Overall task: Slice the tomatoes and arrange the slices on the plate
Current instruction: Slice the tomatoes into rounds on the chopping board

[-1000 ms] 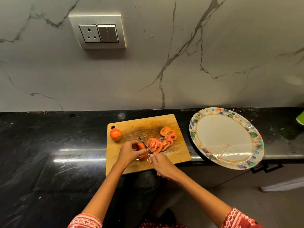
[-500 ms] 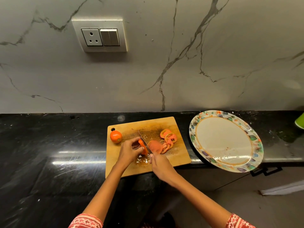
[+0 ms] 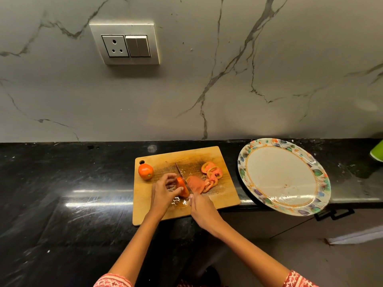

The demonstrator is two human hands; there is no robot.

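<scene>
Another slice's been dropped onto the pile [image 3: 208, 178] since a second ago, stub [image 3: 182, 186] pinched by left hand [image 3: 163, 193], knife [image 3: 182, 176] gripped by right hand [image 3: 202, 208] (plate [image 3: 319, 172] untouched).

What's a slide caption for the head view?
Left hand steadies tomato, right hand slices with knife; plate awaits.

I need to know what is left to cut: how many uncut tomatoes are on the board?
1: a whole tomato at the cutting board's far left corner by the hole. Another, partly sliced, is under the left hand. None seems hidden.
</scene>
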